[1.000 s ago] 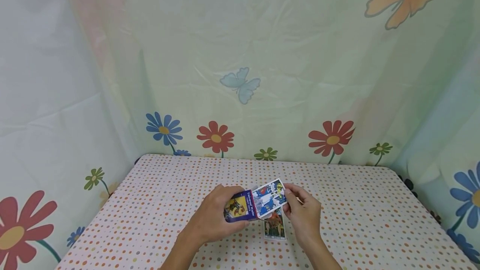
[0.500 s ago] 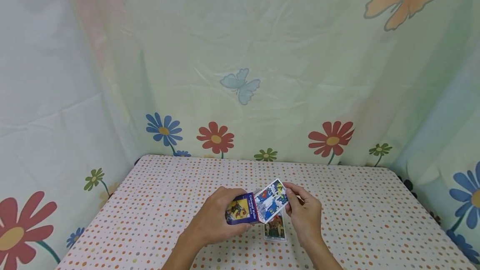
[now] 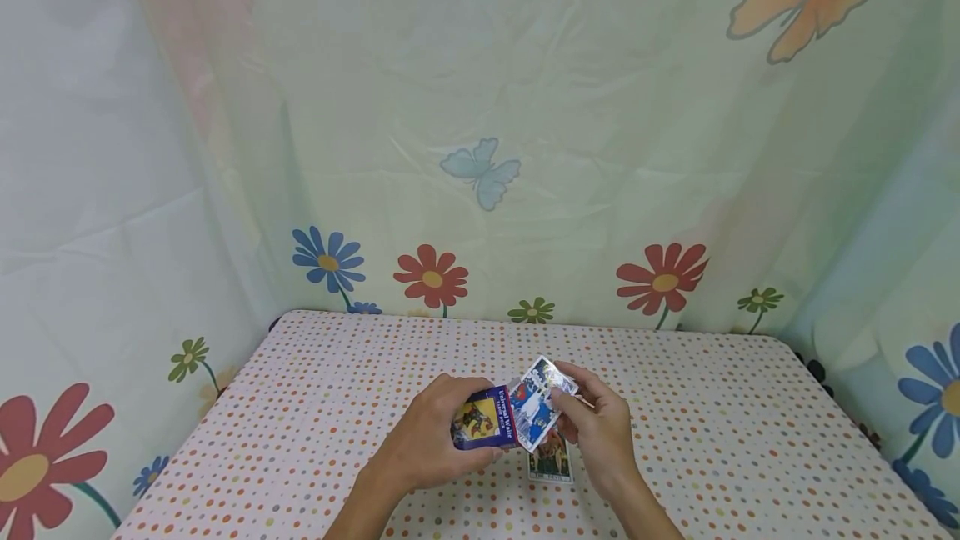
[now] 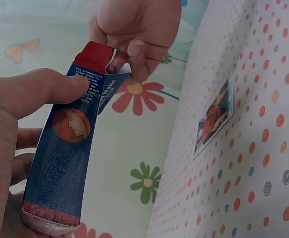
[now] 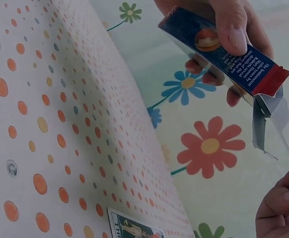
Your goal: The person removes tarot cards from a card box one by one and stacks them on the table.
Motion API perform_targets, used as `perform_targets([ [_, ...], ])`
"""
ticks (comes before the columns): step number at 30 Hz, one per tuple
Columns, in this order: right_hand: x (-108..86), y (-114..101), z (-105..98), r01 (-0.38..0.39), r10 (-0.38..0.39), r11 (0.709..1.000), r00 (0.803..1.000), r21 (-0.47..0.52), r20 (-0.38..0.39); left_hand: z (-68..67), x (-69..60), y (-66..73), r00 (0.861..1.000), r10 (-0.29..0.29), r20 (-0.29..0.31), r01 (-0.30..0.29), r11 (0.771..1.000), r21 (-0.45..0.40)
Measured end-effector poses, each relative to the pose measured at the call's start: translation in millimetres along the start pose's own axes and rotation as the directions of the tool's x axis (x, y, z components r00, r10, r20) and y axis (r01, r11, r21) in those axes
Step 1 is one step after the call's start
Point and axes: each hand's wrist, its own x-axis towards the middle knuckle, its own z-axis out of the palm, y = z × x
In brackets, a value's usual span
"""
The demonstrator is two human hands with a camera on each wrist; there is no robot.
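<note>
In the head view my left hand (image 3: pixel 431 436) grips a blue and purple card box (image 3: pixel 480 419), its open end turned to the right. My right hand (image 3: pixel 600 423) pinches a blue and white picture card (image 3: pixel 536 407) by its upper right part, tilted against the box's open end. Below it another card (image 3: pixel 550 461) lies on the table, partly covered from view. The left wrist view shows the thumb along the narrow side of the box (image 4: pixel 65 134). In the right wrist view the box (image 5: pixel 219 44) has its pale flaps standing out.
A white tablecloth with coloured dots (image 3: pixel 337 373) covers the table. Behind it hangs a pale curtain (image 3: pixel 570 107) printed with flowers and butterflies, and similar cloth hangs at both sides.
My right hand has shifted left toward the box and its thumb now lies further over the card. The card has turned steeper and its top has moved left. The left hand has barely moved.
</note>
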Motion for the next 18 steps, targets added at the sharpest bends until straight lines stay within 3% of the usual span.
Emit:
perform_targets([
  [7,-3.3,0.0,3.2,-0.042,0.03,0.995,0.99,0.086,0.141,-0.5,0.6,0.3,1.0,-0.007,-0.013,0.007,1.0,0.02],
  [18,-4.0,0.2,5.1,-0.045,0.027,0.995,0.978,0.085,0.206,-1.4,0.6,1.6,1.0,-0.009,-0.022,0.01,1.0,0.016],
])
